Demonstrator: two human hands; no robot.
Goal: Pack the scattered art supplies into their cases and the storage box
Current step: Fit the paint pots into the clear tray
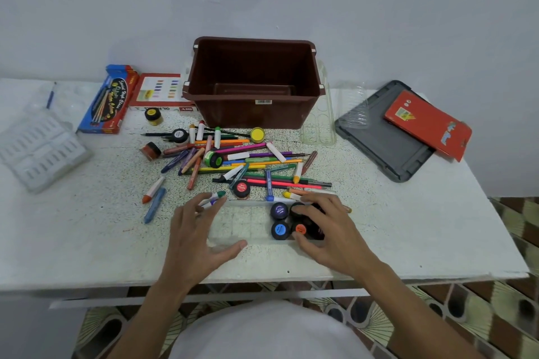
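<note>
— Down at the clear tray point(242, 226) first: flat on the table point(408, 227), near the front edge, between both hands.

— As for the left hand point(195, 236): splayed over the tray's left end, fingers straight and apart, thumb along the near rim.

— And the right hand point(329, 230)?

— Arched over the paint jars point(279, 210) at the right end, fingers curled down onto dark lids. Gripping one or only resting there, cannot tell.

— Beyond the far rim?

— Crowded by a heap of crayons and pens point(233, 160), with a red-lidded jar point(241, 188) just beside the tray. Behind that, the brown storage box point(253, 114), open. Off right, a grey lid point(385, 143) beneath a red case point(428, 122).
</note>
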